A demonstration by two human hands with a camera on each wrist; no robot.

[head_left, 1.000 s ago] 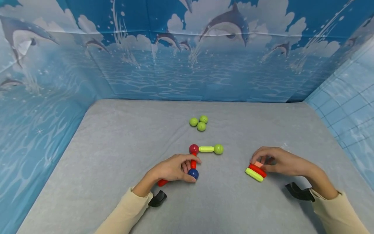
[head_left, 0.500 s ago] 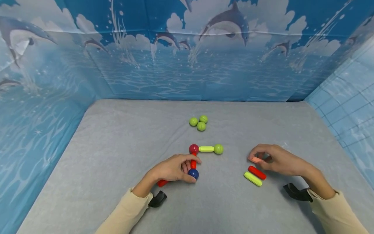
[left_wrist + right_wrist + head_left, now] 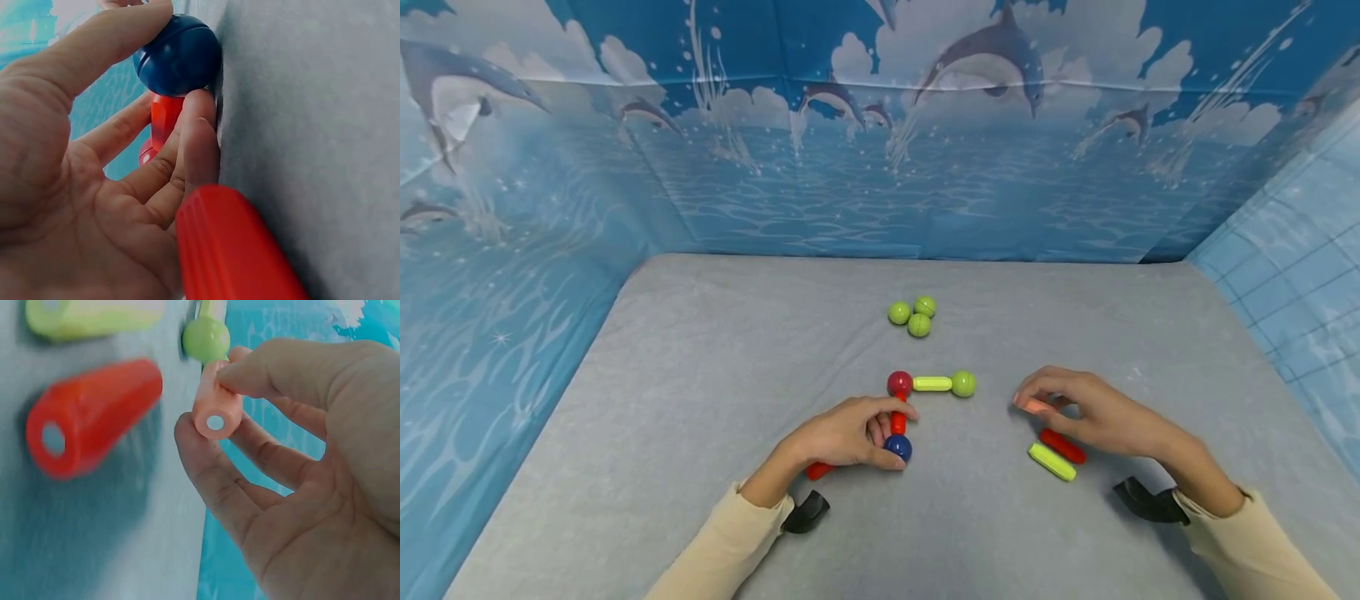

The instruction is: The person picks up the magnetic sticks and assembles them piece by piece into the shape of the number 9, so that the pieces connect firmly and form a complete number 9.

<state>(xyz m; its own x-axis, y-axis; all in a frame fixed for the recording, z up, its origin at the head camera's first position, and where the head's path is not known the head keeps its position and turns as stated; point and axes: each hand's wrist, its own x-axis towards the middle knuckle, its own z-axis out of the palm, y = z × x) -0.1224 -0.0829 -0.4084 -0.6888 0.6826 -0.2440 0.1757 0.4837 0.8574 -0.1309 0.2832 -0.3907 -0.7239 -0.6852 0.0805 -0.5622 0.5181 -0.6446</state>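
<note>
My left hand (image 3: 848, 433) grips a blue ball (image 3: 898, 448) between thumb and fingers. A red rod (image 3: 898, 423) runs from that ball up to a dark red ball (image 3: 899, 383). From there a yellow-green rod (image 3: 932, 384) leads right to a green ball (image 3: 963, 384). Another red rod (image 3: 228, 244) lies under my left palm, partly hidden in the head view. My right hand (image 3: 1093, 410) pinches a salmon-coloured rod (image 3: 215, 409) by thumb and fingertips; a round silver disc shows in its end. Below my right hand lie a loose red rod (image 3: 1062, 447) and yellow-green rod (image 3: 1052, 461).
Three green balls (image 3: 919, 325) sit clustered farther back on the grey cloth-covered table (image 3: 737, 333). A blue dolphin-print curtain (image 3: 790, 183) stands behind the table and along both sides. Black straps (image 3: 1150, 500) are at both wrists.
My right hand has taken the salmon rod off the red and yellow-green rods and moved it left. Those two rods have come slightly apart. My left hand has stayed in place.
</note>
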